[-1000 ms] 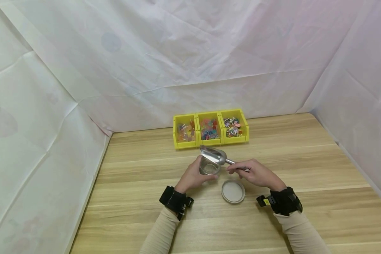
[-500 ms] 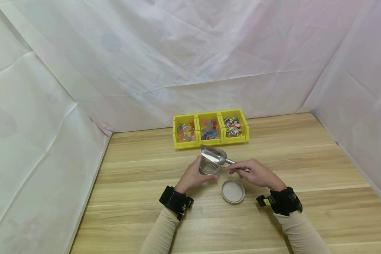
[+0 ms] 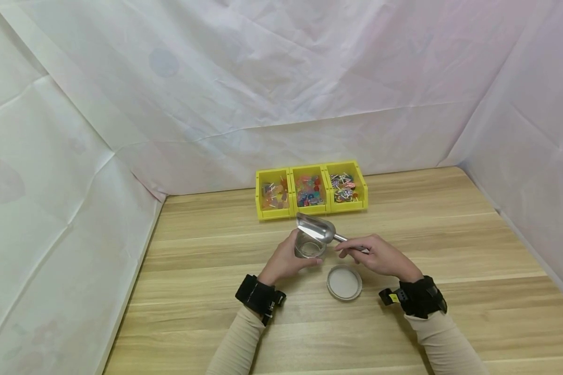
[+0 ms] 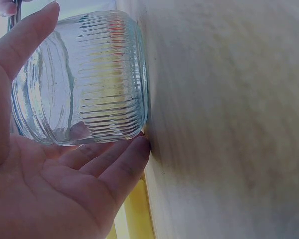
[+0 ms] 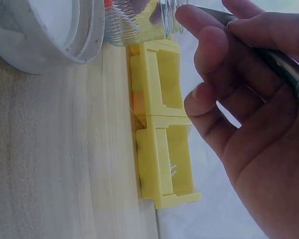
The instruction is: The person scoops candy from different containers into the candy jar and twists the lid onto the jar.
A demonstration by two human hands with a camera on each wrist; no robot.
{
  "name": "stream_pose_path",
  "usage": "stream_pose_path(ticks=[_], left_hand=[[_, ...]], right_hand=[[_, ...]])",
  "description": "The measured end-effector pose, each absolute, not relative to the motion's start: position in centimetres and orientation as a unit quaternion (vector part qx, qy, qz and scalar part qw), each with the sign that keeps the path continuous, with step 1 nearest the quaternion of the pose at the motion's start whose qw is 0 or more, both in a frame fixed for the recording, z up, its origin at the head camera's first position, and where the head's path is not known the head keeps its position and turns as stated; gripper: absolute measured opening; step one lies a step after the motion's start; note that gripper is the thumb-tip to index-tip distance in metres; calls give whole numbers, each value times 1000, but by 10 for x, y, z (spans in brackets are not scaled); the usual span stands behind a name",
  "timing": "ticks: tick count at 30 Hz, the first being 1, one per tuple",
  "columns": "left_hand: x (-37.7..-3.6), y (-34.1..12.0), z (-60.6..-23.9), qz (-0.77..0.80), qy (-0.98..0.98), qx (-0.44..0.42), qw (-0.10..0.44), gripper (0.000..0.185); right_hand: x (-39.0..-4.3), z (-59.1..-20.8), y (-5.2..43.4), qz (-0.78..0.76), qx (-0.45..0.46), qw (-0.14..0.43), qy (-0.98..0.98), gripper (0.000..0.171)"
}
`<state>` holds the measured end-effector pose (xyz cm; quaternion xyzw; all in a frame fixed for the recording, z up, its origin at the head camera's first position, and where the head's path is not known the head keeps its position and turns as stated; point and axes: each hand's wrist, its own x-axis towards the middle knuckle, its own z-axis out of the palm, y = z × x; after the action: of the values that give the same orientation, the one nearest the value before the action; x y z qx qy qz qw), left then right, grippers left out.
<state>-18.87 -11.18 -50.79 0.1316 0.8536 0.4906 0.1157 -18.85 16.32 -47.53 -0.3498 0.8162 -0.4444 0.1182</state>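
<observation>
Fingers of the left hand [image 3: 285, 259] curl round the glass jar [image 3: 308, 246] mid-table while the right hand [image 3: 377, 256] pinches the scoop [image 3: 317, 229] handle over its mouth, apparently mid-pour; tipping further seems next.

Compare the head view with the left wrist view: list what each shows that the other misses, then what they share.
Only the head view shows the metal scoop tilted over the jar, the right hand pinching its handle, the lid lying on the table, and all three yellow bins of coloured bits. Only the left wrist view shows the ribbed wall of the glass jar and the palm beneath it. Both show the left hand around the jar on the wooden table.
</observation>
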Motion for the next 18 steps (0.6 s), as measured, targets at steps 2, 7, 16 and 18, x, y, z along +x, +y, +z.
stream_pose_path(ticks=[2, 7, 16, 18], left_hand=[[-189, -112, -508, 490, 854, 133, 115, 96], [-189, -111, -507, 492, 853, 136, 111, 96], [-189, -110, -507, 500, 849, 132, 107, 95], [-189, -110, -507, 500, 849, 131, 108, 96]], right_hand=[[-188, -476, 163, -446, -350, 117, 815, 29], [-188, -475, 163, -449, -350, 117, 814, 31], [-187, -473, 162, -439, -345, 112, 822, 32], [-187, -473, 162, -438, -344, 113, 823, 31]])
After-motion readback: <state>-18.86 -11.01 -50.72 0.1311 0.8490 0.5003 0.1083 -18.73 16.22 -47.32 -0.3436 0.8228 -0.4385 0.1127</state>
